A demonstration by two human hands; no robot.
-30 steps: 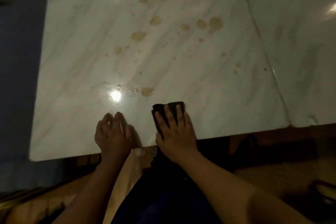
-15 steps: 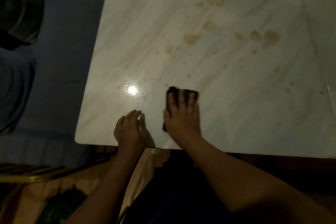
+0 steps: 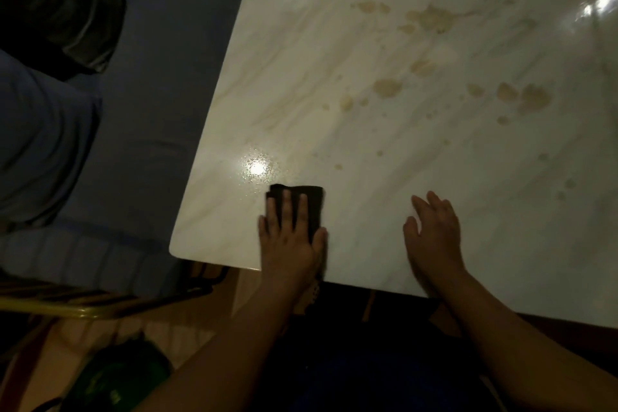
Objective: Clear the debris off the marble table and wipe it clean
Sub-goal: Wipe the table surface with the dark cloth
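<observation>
Dim room; white marble table (image 3: 334, 93) with pale grey-tan veining fills the frame from 12 to 3 o'clock, lamp glare on its polish. Brown dried spill stains (image 3: 521, 98) scatter toward 1 o'clock, well apart from your hands. Your left hand (image 3: 289, 237) lies flat, fingers spread, pressing a dark folded cloth (image 3: 309, 202) onto the marble near the table's front corner, just below a bright reflection at 11 o'clock of the hand. Your right hand (image 3: 433, 237) lies at 3 o'clock of the left, open, empty, slightly blurred; contact with the marble unclear. Blue upholstered seating (image 3: 143, 117) sits at 9 o'clock.
</observation>
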